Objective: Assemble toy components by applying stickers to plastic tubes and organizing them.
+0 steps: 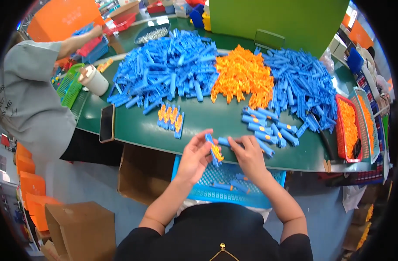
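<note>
Both hands meet just off the near edge of the green worktop [199, 119]. Left hand [194, 158] pinches a small blue piece w/ orange insert [214, 150], fingers closed on it, piece tilted. Right hand [250, 155] grips a blue tube [224, 141] at fingertips, touching or nearly touching the left-hand piece; can't tell which. Below the hands, a blue mesh basket [225, 193] w/ a few blue parts in it. On worktop, L to R: big pile of blue tubes [168, 69], orange clip pile [242, 76], second blue pile [301, 85]. Small group of finished blue-orange pieces [170, 117] sits ahead of left hand; another row of blue pieces [268, 128] just beyond right hand. Red basket [348, 128] of orange parts at far right edge. Black phone [106, 123] lies at worktop's left edge. Another person in grey top [29, 100] reaches toward trays at upper left.
</note>
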`<state>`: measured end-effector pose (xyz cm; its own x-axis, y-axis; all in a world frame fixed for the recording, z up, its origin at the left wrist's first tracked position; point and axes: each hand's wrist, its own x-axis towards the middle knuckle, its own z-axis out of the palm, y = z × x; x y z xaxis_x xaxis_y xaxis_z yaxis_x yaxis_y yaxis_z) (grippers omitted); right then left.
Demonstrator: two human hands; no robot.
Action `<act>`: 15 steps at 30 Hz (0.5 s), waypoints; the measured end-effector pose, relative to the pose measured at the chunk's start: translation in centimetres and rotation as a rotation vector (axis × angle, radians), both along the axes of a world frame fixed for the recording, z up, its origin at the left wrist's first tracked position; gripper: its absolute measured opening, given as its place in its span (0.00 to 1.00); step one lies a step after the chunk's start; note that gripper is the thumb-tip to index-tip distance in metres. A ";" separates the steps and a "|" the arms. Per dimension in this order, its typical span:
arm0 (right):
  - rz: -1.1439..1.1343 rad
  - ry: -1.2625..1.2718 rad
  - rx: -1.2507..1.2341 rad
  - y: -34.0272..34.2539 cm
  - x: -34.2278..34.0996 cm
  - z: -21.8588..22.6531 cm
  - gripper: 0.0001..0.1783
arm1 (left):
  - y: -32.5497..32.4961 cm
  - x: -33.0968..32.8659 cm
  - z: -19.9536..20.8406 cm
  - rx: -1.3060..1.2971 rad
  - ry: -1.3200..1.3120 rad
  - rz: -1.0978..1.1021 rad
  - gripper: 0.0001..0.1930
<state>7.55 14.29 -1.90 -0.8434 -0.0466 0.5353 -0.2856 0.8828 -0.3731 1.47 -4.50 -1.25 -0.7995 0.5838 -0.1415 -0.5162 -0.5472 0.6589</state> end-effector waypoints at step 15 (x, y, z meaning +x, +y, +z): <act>0.098 -0.235 -0.921 -2.8 2.7 3.2 0.20 | 2.7 1.6 0.3 -0.090 0.175 0.173 0.19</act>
<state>10.26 11.50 1.27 -0.9487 0.2323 0.2147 -0.1724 0.1893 -0.9667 3.09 -1.85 -0.92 -0.9032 0.4275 -0.0376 -0.2942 -0.5530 0.7795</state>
